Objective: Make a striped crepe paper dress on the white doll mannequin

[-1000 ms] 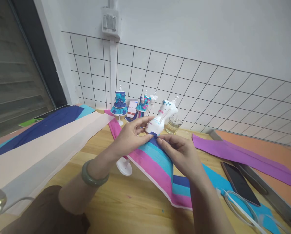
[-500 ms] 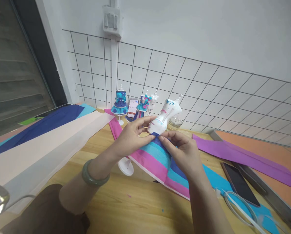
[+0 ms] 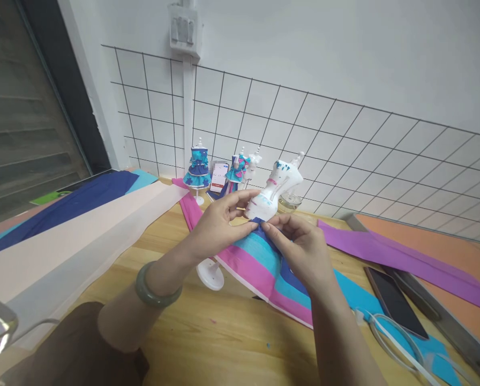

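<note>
A small white dress form (image 3: 284, 179), marked with blue and pink patches, leans to the right above the table, its round white base (image 3: 210, 274) showing lower left. Round its lower part hangs a striped skirt (image 3: 256, 262) of thin crepe-like material in navy, turquoise and pink with a pale edge. My left hand (image 3: 219, 222) has its fingers behind the form's left side and its thumb pressed on the skirt's navy top edge. From the right, my right hand (image 3: 300, 241) pinches the same navy edge between thumb and finger. The two thumb tips almost meet.
Small dressed mannequins (image 3: 197, 169) and a lit phone (image 3: 219, 177) stand at the back by the wire grid (image 3: 304, 128). Coloured sheets (image 3: 103, 225) lie left. A purple strip (image 3: 384, 249), a dark phone (image 3: 396, 300) and a coiled cable (image 3: 396, 338) lie right.
The dress form has shifted slightly to the right, its base with it. Both hands keep their hold at the skirt's navy top edge, barely moved.
</note>
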